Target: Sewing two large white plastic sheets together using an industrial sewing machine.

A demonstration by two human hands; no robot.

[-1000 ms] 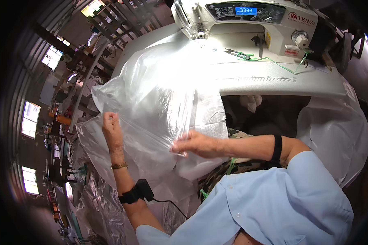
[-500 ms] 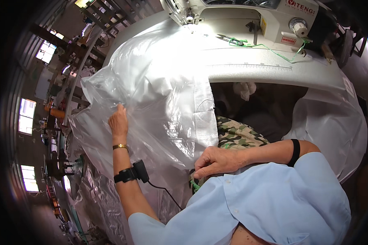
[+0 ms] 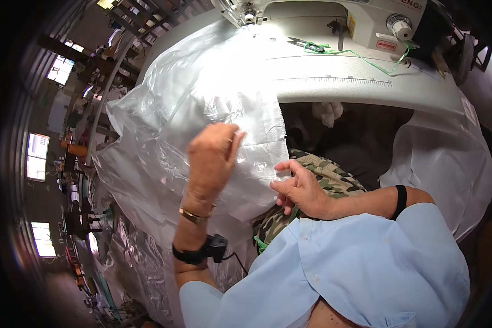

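Note:
A large sheet of clear, shiny plastic film spreads over the sewing table, its right side bordered by a white woven strip with a frayed edge. Over the film is my left hand, slightly blurred, its fingers curled and closed; its fingertips are turned away, so what they hold, if anything, is hidden. My right hand is at the lower end of the woven strip, thumb and fingers apart, open. The lit needle area of a white sewing machine meets the sheet's far end.
Scissors and a loose green cord lie on the machine bed, which carries a ruler scale. A white crumpled cloth hangs beneath its edge. More pale sheeting drapes at right. Camouflage fabric covers my lap.
My left hand has moved right and toward me across the film, leaving its earlier place. The right hand has lifted from my lap to the strip's edge and its fingers have spread.

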